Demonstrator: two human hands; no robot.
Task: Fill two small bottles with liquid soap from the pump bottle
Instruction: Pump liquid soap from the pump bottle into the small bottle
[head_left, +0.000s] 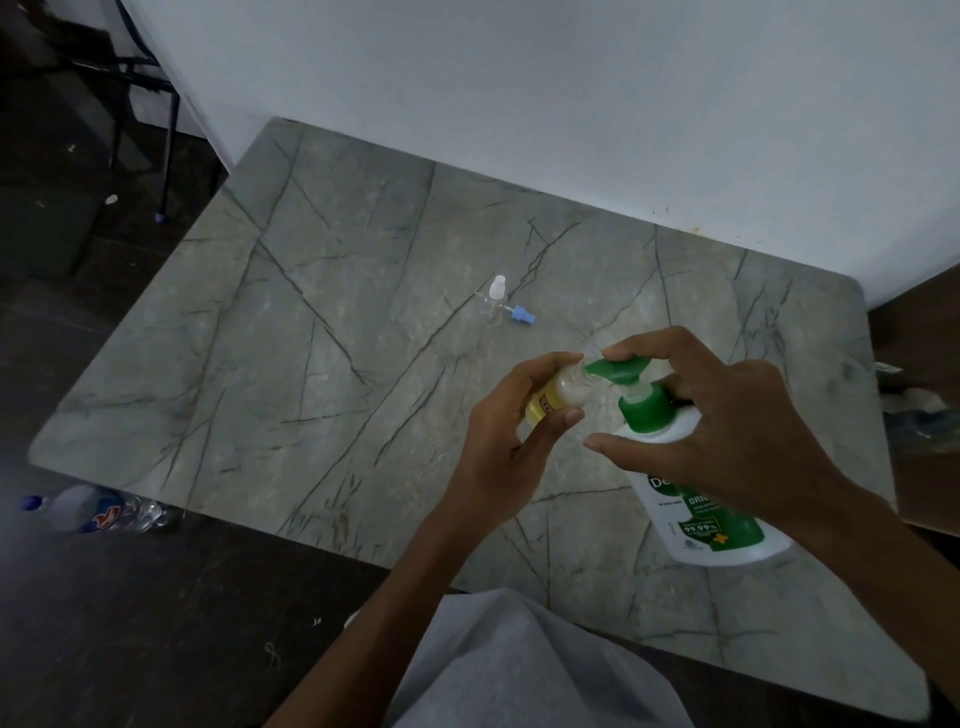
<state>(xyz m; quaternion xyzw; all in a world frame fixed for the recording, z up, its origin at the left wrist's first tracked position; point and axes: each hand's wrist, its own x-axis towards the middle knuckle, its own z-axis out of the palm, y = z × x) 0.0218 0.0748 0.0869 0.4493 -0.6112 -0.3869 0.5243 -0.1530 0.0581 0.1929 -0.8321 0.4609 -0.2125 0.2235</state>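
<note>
While the left hand (511, 441) grips the small bottle (558, 397), tilted rightward with its mouth at the spout (595, 368) of the pump bottle (691, 499), the right hand (727, 431) arches spread over the pump head (626, 371), fingertips on top. The second bottle (496, 301) sits farther back, nearer the left hand.

A grey veined desk (311, 364) bears a white pump bottle (701, 525) at right. Farther back stands a small clear bottle (496, 304), a blue cap (519, 314) just beside it.
</note>
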